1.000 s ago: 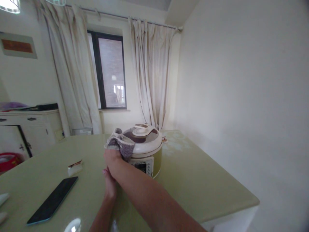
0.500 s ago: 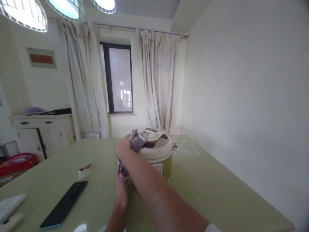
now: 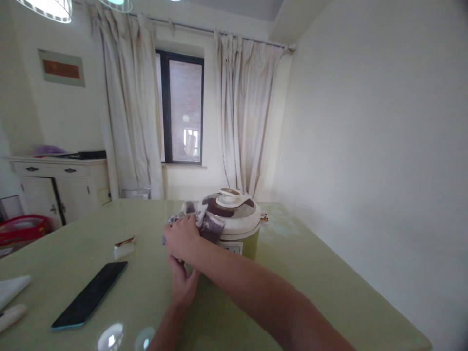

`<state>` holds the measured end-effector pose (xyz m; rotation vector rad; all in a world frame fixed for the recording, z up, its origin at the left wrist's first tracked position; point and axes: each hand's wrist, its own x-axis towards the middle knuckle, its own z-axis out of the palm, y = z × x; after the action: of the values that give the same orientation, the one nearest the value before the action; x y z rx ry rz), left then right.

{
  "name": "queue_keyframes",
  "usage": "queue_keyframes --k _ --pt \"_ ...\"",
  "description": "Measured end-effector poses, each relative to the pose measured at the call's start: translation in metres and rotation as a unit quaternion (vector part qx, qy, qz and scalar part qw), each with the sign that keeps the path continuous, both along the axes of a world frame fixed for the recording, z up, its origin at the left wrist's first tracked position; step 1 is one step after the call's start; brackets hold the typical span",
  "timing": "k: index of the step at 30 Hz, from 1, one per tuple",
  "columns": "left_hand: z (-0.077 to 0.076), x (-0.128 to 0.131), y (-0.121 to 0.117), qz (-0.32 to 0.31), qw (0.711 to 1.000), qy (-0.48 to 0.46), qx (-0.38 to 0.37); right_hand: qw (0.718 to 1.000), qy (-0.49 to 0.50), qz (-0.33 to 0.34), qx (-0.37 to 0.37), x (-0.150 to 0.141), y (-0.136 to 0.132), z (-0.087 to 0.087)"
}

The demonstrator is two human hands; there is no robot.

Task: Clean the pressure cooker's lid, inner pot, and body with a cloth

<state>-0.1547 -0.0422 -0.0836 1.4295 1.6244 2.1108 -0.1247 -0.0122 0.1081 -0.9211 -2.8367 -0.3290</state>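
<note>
A patterned grey-purple and white cloth [image 3: 212, 228] lies bunched against the left side of a rice cooker [image 3: 243, 226] with a cream lid and green body. My right hand [image 3: 183, 237] reaches across from the right and has its fingers curled over the cloth. Just below it, my left hand [image 3: 184, 287] comes up from the bottom with the thumb apart. Its fingertips disappear under the right hand, where they appear to grip the cloth's lower part. The cooker's front is partly hidden by my right forearm and the cloth.
On the green tabletop [image 3: 310, 292], a dark phone [image 3: 91, 295] and a small white packet [image 3: 124, 248] lie to the left. White objects [image 3: 12, 292] sit at the left edge. A wall [image 3: 365, 146] runs along the right; a white cabinet [image 3: 73, 180] stands at the back left.
My right hand has moved down and left with the cloth, away from the cooker's lid, closing up on my left hand. The view has tilted slightly downward.
</note>
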Motion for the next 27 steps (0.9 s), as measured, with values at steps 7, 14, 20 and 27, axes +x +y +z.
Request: queue_keyframes --k 7,14,20,27 --pt "0.013 0.009 -0.01 0.001 1.0 0.008 0.018 0.971 0.216 0.088 -0.049 0.074 0.046 0.089" --pt "0.011 -0.001 0.003 0.026 0.997 -0.027 -0.062 0.932 0.332 -0.06 -0.129 0.137 0.15 0.087" --pt "0.012 -0.01 0.005 0.091 0.993 -0.029 -0.071 0.942 0.305 -0.019 -0.137 0.137 0.152 0.072" --pt "0.014 -0.011 0.005 0.072 0.981 -0.123 -0.134 0.968 0.213 -0.113 -0.067 0.126 0.139 0.08"
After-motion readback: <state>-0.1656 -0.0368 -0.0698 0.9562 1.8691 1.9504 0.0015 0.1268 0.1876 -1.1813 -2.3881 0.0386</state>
